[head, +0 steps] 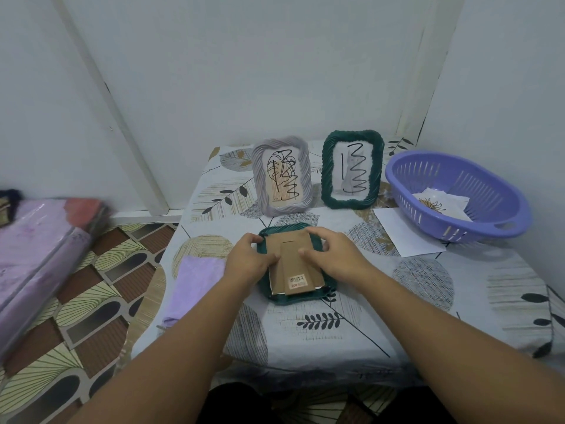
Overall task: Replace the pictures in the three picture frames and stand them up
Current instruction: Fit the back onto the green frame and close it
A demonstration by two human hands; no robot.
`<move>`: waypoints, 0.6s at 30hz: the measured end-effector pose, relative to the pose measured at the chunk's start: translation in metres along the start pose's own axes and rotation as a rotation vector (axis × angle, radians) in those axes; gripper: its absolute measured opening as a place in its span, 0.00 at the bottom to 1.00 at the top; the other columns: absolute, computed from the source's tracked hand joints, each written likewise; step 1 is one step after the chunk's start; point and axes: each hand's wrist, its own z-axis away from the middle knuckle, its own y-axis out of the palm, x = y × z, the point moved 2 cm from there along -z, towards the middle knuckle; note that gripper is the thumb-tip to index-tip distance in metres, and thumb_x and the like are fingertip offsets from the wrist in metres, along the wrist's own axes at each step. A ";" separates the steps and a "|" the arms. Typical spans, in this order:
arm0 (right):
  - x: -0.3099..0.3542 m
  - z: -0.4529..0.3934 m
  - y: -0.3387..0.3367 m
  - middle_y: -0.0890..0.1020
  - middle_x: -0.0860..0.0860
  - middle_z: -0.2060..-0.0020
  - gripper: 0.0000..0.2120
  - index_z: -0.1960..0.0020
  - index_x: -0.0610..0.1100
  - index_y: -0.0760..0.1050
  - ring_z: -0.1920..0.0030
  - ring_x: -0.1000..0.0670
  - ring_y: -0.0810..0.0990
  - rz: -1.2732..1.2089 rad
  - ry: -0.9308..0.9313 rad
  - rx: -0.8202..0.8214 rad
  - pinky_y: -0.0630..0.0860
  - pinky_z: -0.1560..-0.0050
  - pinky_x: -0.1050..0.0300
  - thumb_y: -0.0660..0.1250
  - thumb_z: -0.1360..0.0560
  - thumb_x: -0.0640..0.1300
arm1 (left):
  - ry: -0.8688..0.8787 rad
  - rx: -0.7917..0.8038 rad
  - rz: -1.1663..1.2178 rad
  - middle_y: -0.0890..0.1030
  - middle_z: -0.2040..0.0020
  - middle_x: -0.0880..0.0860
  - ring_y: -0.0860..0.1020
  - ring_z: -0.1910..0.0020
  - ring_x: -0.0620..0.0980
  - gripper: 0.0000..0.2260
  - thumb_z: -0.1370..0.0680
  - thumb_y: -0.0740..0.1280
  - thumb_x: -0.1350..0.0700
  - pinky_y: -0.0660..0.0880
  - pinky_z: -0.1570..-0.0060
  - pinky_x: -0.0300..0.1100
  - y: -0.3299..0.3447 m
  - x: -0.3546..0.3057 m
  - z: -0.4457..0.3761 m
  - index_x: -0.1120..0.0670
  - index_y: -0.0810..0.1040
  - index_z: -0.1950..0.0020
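A dark green picture frame lies face down in the middle of the table, its brown cardboard back with a stand flap facing up. My left hand grips the frame's left edge, thumb pressed on the cardboard. My right hand rests on the right side, fingers on the cardboard and the frame's top edge. Behind, a grey frame and a second green frame stand upright, each showing a picture with black scribbles.
A purple plastic basket at the right holds loose pictures. A white sheet lies beside it. A lilac cloth lies at the table's left edge. A wrapped bundle sits on the floor at left. Walls close behind.
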 end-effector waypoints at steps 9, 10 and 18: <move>-0.001 0.017 0.007 0.69 0.56 0.48 0.33 0.31 0.67 0.73 0.38 0.48 0.69 0.196 -0.083 0.128 0.71 0.33 0.44 0.75 0.35 0.69 | 0.118 0.073 -0.067 0.78 0.59 0.51 0.75 0.61 0.48 0.09 0.25 0.76 0.54 0.68 0.63 0.43 -0.018 -0.009 0.024 0.50 0.79 0.48; -0.001 0.017 0.007 0.69 0.56 0.48 0.33 0.32 0.67 0.74 0.37 0.48 0.69 0.176 -0.077 0.125 0.71 0.32 0.44 0.76 0.35 0.69 | 0.161 0.109 -0.115 0.77 0.61 0.50 0.74 0.62 0.47 0.07 0.25 0.76 0.54 0.67 0.63 0.42 -0.023 -0.009 0.030 0.50 0.81 0.50; -0.003 0.017 0.010 0.70 0.55 0.46 0.33 0.33 0.65 0.76 0.36 0.48 0.69 0.119 -0.048 0.116 0.69 0.30 0.44 0.78 0.36 0.67 | 0.326 0.309 -0.417 0.84 0.63 0.44 0.76 0.65 0.34 0.03 0.27 0.78 0.53 0.71 0.64 0.29 -0.042 -0.003 0.062 0.49 0.86 0.59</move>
